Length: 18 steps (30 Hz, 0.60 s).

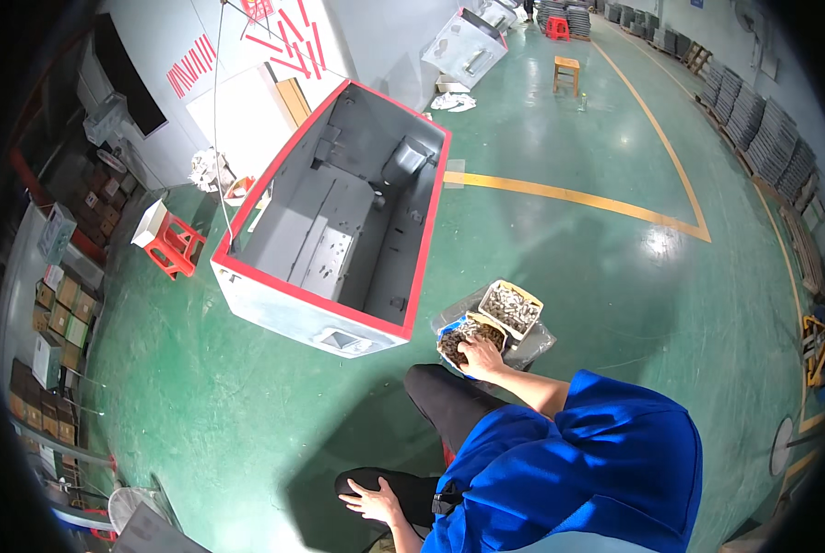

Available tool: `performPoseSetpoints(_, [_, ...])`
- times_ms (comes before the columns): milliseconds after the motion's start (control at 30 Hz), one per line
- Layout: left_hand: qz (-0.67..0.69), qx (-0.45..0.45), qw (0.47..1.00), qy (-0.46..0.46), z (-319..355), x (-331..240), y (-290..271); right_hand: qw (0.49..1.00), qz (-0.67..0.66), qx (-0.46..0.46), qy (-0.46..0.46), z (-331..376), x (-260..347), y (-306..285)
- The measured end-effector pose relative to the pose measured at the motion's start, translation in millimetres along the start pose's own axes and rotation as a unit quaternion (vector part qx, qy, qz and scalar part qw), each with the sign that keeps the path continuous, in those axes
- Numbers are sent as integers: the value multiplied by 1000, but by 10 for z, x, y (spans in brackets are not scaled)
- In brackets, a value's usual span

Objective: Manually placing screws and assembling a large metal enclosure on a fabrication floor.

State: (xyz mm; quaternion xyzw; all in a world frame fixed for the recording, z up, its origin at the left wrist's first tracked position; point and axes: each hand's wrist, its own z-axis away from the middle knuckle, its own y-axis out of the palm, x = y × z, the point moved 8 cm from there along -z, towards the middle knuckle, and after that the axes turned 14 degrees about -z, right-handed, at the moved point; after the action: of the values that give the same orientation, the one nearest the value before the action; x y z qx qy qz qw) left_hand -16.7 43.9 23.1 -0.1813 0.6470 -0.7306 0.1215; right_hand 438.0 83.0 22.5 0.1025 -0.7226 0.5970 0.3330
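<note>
My left hand (373, 500) rests on my left knee, its fingers spread and nothing in it. My right hand (483, 358) reaches down into a blue bin (443, 332) of small dark parts, probably fasteners. Its fingers curl in among the parts; what they grip is hidden. Touching that bin on its far right side is a yellow-rimmed bin (511, 310) of small, light, silvery parts. Both bins stand on a low grey surface (540, 341). Ahead of my knees sits a large open-topped cabinet shell (247, 293), white outside, grey inside, with red edges.
A red plastic stool (175, 246) with a white box stands left of the shell. Beyond are a wooden stool (566, 74) and another grey-white shell (466, 48). Cartons (67, 309) line the left side, stacked grey parts (754, 120) the right. Yellow lines (569, 195) mark the green floor.
</note>
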Motion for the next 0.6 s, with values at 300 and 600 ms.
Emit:
performPoseSetpoints(300, [1, -5, 1000, 1, 20, -39, 66, 1000, 6, 3, -1, 2, -78, 25])
performPoseSetpoints(600, [3, -3, 1000, -2, 33, -63, 84, 999, -9, 45, 23, -10, -107, 67])
